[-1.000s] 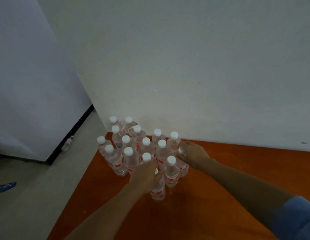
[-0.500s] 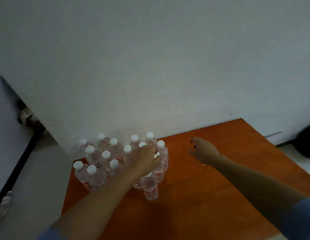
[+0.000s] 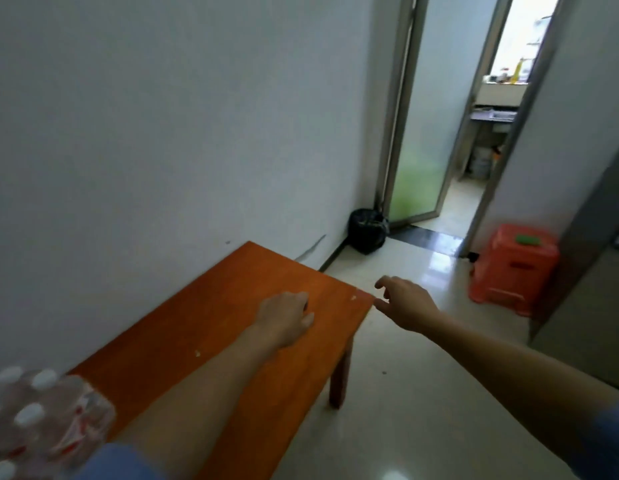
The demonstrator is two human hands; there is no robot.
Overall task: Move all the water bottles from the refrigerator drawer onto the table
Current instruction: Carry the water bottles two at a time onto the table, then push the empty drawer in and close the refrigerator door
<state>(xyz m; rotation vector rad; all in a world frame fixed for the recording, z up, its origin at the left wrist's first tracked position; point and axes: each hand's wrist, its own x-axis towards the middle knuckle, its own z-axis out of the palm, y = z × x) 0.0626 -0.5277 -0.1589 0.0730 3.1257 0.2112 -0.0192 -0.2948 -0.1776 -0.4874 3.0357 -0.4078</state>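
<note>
Several clear water bottles [image 3: 41, 417] with white caps and red labels stand blurred at the bottom left, on the near end of the orange wooden table [image 3: 204, 344]. My left hand [image 3: 285, 315] hovers over the far part of the tabletop, fingers relaxed, holding nothing. My right hand [image 3: 406, 303] hangs past the table's right corner above the floor, fingers loosely spread and empty. No refrigerator drawer is in view.
A white wall runs along the table's left side. A black bin [image 3: 368, 230] sits in the corner by a frosted glass door [image 3: 418, 133]. An orange plastic stool [image 3: 515, 266] stands on the glossy floor at the right, near a grey panel [image 3: 592, 271].
The view has swung right, away from the bottle cluster toward the doorway. Both hands have let go of the bottles and moved right, empty.
</note>
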